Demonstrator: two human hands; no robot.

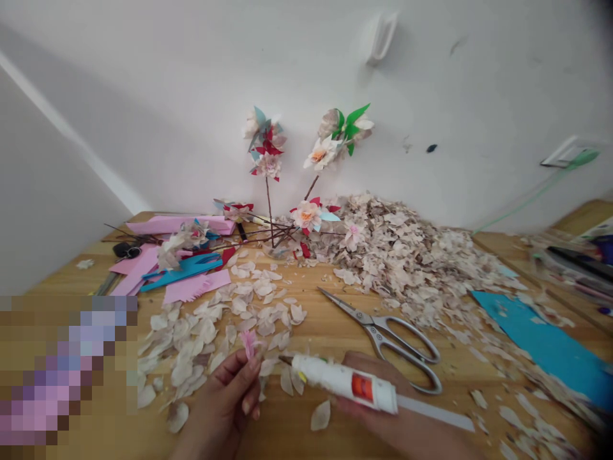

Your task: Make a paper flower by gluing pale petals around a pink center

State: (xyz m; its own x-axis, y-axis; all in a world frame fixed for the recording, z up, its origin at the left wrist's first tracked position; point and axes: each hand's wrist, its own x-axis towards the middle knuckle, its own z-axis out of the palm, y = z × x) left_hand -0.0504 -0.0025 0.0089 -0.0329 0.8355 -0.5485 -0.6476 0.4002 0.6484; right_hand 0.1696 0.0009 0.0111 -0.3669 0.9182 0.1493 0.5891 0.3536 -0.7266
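Note:
My left hand pinches a small pink fringed paper tuft between thumb and fingertips, its strands pointing up. My right hand is wrapped round a white hot glue gun, with a glue stick sticking out of its back end. The nozzle points left, a short way from the pink tuft and apart from it. Loose pale dried petals lie around and beyond my left hand. Metal scissors rest beyond my right hand, blades slightly apart and pointing to the far left.
Finished petal flowers on twigs lie at the back, others lean on the wall. A large petal heap covers the back right. Blue paper lies right; pink paper strips and keys lie left.

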